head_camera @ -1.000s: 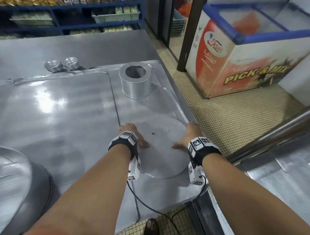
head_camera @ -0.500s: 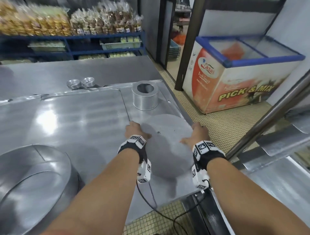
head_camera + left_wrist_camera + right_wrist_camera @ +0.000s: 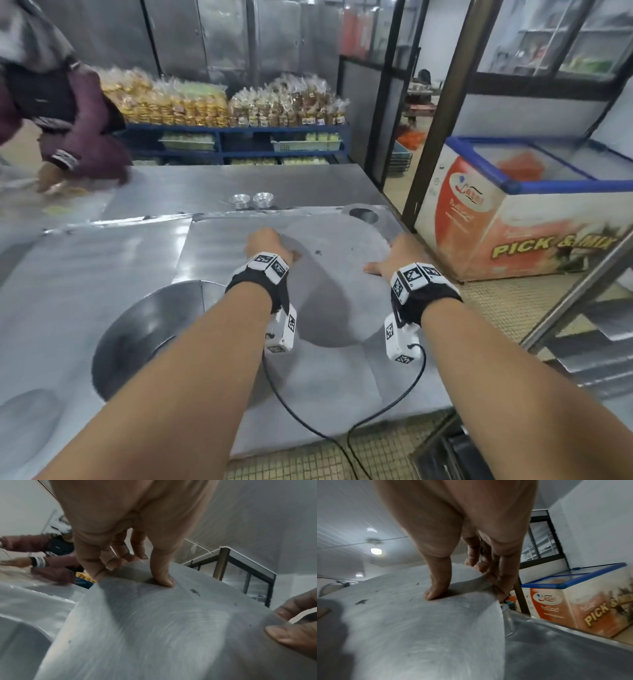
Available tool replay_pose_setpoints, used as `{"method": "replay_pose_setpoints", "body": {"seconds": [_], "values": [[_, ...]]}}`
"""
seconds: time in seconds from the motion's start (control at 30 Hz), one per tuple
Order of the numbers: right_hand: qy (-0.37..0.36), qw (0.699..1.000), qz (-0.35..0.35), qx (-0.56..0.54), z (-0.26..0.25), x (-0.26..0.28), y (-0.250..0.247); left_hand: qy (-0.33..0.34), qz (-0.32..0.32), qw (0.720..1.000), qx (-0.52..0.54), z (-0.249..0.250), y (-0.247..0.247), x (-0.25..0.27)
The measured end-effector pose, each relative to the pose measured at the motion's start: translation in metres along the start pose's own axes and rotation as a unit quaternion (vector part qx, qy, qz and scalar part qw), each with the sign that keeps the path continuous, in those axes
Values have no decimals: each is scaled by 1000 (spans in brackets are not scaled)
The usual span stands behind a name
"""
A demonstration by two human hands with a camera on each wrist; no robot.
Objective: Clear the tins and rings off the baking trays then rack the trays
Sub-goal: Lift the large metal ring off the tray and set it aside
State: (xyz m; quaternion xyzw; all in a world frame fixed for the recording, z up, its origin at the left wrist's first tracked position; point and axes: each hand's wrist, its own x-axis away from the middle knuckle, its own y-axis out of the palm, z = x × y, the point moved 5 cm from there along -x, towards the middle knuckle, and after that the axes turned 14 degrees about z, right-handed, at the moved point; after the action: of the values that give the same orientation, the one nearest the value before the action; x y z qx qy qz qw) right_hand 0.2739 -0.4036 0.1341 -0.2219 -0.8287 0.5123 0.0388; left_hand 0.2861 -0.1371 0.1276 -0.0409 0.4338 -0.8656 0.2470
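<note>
I hold a flat round metal disc [image 3: 337,277] by its two sides, raised above the right baking tray [image 3: 219,240] and tilted. My left hand [image 3: 269,244] pinches its left edge, thumb on top and fingers curled under, as the left wrist view shows [image 3: 133,574]. My right hand [image 3: 394,255] pinches the right edge the same way [image 3: 458,582]. A metal ring [image 3: 363,216] stands at the tray's far right corner, partly hidden behind the disc. Two small fluted tins [image 3: 251,200] sit just beyond the tray.
A second tray [image 3: 85,274] lies to the left, with a large round tin [image 3: 144,329] on it. A tray rack [image 3: 596,342] stands at my right, and a chest freezer [image 3: 531,222] beyond it. Another person [image 3: 68,120] works at the table's far left.
The disc lay flat on the tray under both hands a second ago. Now both hands have lifted it clear, and it hides part of the ring.
</note>
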Motion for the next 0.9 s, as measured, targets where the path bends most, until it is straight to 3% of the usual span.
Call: {"method": "replay_pose_setpoints", "body": {"seconds": [0.27,0.5,0.7,0.9], "values": [[-74,995,-21,-65,-114,63,38,-48,85,995,-28,-94,-112,-23],[-112,983,-53,-137,-176,112,72,-99,131,986,10,-173,-163,-9],[-123,979,-57,-155,-185,146,99,-87,131,987,32,-222,-167,8],[-127,978,-68,-152,-170,161,121,-80,91,993,14,-245,-151,22]]}}
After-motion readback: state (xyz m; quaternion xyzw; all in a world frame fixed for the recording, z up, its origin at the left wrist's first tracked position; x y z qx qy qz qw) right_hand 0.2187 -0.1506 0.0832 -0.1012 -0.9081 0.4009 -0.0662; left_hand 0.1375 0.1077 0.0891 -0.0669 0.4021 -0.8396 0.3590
